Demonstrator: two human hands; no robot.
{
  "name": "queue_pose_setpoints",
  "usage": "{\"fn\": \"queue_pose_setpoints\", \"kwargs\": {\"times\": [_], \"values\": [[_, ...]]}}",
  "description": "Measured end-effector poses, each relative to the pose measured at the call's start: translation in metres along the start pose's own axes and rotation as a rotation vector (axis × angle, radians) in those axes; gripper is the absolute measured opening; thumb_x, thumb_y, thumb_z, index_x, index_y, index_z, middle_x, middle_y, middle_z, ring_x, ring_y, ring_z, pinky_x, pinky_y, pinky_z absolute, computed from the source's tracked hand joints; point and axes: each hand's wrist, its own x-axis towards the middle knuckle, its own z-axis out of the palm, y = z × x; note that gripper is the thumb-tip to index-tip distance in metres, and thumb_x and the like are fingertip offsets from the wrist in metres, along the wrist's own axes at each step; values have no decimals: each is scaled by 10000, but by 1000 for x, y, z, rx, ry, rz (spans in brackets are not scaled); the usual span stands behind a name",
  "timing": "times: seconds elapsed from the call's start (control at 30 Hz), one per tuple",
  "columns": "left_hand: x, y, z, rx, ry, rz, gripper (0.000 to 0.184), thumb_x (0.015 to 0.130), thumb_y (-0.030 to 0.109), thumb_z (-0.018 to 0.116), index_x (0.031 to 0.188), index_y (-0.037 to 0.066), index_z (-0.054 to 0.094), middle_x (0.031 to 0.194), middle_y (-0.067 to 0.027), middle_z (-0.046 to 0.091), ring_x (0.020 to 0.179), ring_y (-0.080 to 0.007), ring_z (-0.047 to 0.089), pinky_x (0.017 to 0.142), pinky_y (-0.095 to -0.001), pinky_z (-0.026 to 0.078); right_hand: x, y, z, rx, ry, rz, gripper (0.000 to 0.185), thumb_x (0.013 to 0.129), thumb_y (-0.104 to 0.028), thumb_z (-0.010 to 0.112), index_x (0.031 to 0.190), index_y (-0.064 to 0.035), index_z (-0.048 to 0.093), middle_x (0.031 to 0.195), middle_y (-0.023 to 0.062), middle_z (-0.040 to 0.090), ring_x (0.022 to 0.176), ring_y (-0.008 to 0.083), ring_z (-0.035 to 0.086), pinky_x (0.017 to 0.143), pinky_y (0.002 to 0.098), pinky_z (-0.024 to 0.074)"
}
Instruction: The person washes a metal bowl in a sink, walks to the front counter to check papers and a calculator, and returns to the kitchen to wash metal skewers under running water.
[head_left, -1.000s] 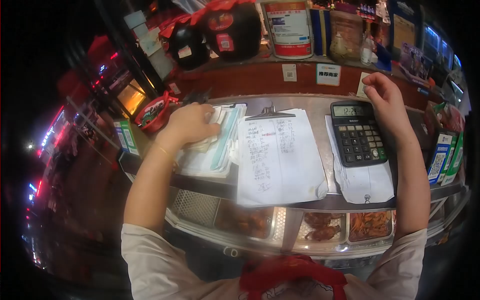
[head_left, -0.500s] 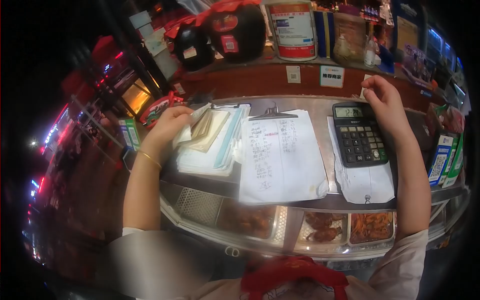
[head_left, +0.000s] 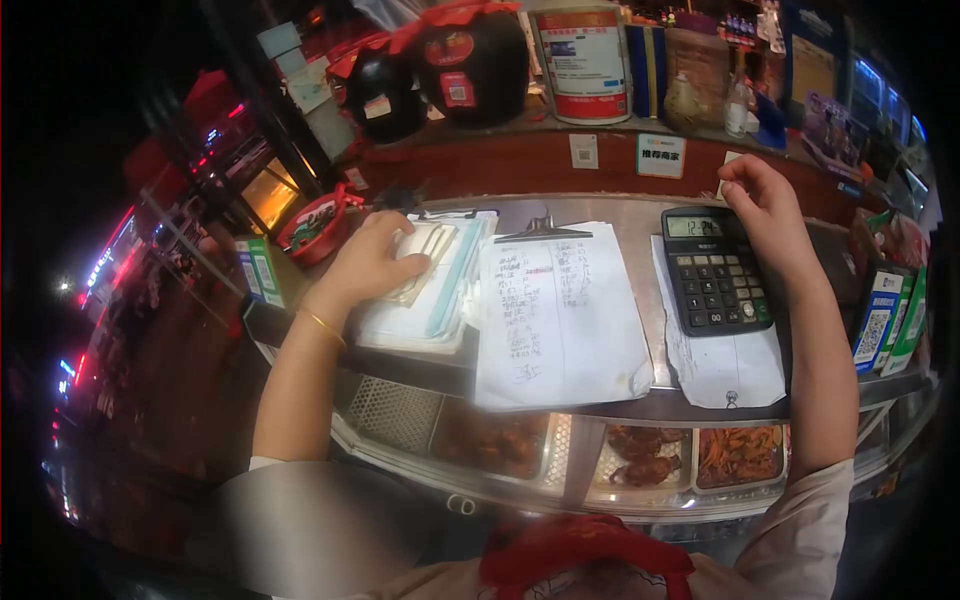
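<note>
My left hand (head_left: 372, 262), with a gold bracelet at the wrist, lies on a small cream notepad (head_left: 436, 243), thumb stretched across it and fingers partly hidden from view. Beneath the pad is a stack of white and pale blue papers (head_left: 410, 328) on a clipboard. My right hand (head_left: 768, 200) hovers over the top right corner of a black calculator (head_left: 712, 268), its fingertips bent together; what they hold, if anything, I cannot make out. The calculator rests on a white sheet (head_left: 725, 375). Between the hands lies a clipboard with handwritten pages (head_left: 562, 330).
Trays of cooked food (head_left: 740, 455) sit under the counter's front edge. Dark jars (head_left: 470, 70) and a large tin (head_left: 582, 65) stand on the back ledge. A red basket (head_left: 318, 225) is at left; QR code stands (head_left: 880, 320) are at right.
My left hand has come down and rightward; the pad pages it held raised now lie flatter under it. My right hand has barely moved. The view has shifted slightly.
</note>
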Motion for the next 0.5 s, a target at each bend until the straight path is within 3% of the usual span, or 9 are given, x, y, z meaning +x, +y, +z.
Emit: {"fn": "queue_pose_setpoints", "kwargs": {"times": [0.07, 0.17, 0.3, 0.4, 0.5], "values": [[2, 8, 1, 36, 12, -55, 471, 650, 309, 666, 1012, 35, 543, 1038, -180, 535, 946, -316, 542, 815, -362, 436, 0, 0, 0, 29, -11, 6, 175, 802, -129, 561, 923, -3, 575, 836, 65, 591, 831, 139, 554, 694, 273, 430], [6, 13, 3, 122, 13, -67, 479, 647, 315, 653, 1023, 42, 537, 1041, -179, 542, 950, -325, 544, 817, -374, 437, 0, 2, 1, 8, 14, -32, 174, 800, -131, 558, 918, -4, 577, 831, 64, 594, 817, 137, 554, 692, 270, 428], [8, 18, 5, 155, 8, -106, 495, 650, 310, 644, 1056, 50, 531, 1020, -173, 557, 946, -327, 550, 804, -387, 442, 1, 4, 1, -21, 0, -16, 172, 795, -131, 559, 913, -7, 578, 821, 58, 592, 809, 138, 552, 688, 267, 424], [7, 17, 14, 129, 163, -65, 503, 656, 315, 642, 1072, 54, 537, 1021, -168, 561, 937, -320, 557, 791, -386, 447, 1, 5, 2, 5, -5, -13, 171, 794, -131, 560, 912, -9, 578, 814, 56, 589, 805, 137, 549, 679, 263, 422], [8, 19, 12, 140, 105, -57, 465, 662, 318, 644, 1024, 35, 578, 985, -154, 580, 899, -309, 577, 779, -379, 452, 1, 8, 2, -26, -1, -24, 169, 796, -130, 560, 910, -7, 577, 817, 56, 590, 795, 134, 548, 667, 257, 422]]}}
